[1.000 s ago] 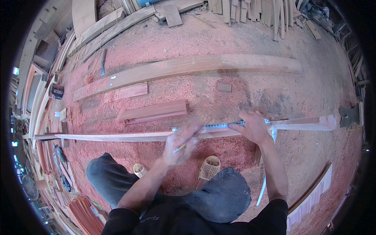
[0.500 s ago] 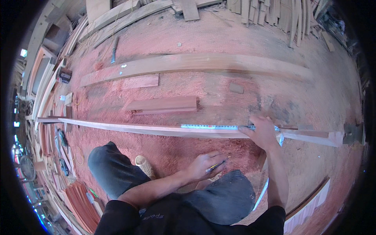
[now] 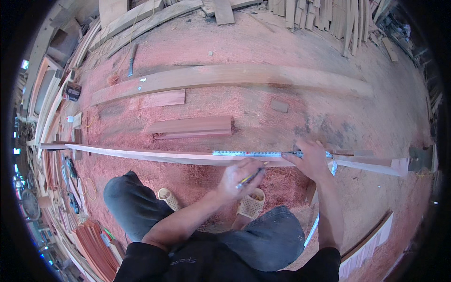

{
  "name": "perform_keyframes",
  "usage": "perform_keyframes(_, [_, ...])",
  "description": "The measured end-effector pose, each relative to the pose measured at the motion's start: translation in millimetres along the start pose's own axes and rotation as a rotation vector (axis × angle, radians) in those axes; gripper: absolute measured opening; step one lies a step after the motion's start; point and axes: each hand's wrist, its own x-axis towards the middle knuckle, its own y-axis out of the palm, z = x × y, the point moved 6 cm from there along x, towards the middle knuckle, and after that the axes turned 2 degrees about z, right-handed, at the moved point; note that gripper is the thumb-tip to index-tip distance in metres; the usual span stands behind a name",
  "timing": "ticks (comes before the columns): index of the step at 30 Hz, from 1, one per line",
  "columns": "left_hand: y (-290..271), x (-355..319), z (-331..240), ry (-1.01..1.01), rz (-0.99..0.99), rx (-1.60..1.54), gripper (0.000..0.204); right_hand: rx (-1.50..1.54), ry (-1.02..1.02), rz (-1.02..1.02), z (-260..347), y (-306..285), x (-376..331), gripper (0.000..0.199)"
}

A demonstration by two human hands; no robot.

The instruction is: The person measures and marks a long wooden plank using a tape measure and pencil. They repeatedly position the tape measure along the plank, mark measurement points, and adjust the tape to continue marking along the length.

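Observation:
A long, narrow wooden beam [image 3: 141,154] runs from left to right in front of me. Along its right part lies the blade of a tape measure [image 3: 230,153], its loose stretch bending down past my right forearm. My right hand [image 3: 312,159] grips the blade against the beam, thumb pointing left along it. My left hand [image 3: 237,179] is closed around a pencil [image 3: 249,178]. That pencil's tip points up and right, close to the beam's near edge. Whether the tip touches the wood, I cannot tell.
Beyond the beam lie short reddish boards [image 3: 192,126] and a long plank [image 3: 225,77] on the sawdust-covered floor. A chisel-like tool [image 3: 131,61] rests at the far left. Stacked wood strips [image 3: 96,246] stand near my left; more timber lines the back. My slippered foot [image 3: 250,203] is below the beam.
My left hand has moved up toward the beam with the pencil. My right hand keeps its place on the tape. The whole view has shifted slightly.

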Motion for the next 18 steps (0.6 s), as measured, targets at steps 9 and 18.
perform_keyframes(9, [-7,15,-4,0.008,-0.006,0.024,0.018,-0.013,-0.046,-0.054,0,2,0,0.058])
perform_keyframes(18, [19,0,-14,0.058,0.094,-0.025,0.024,0.033,-0.009,-0.013,2,-1,1,0.053])
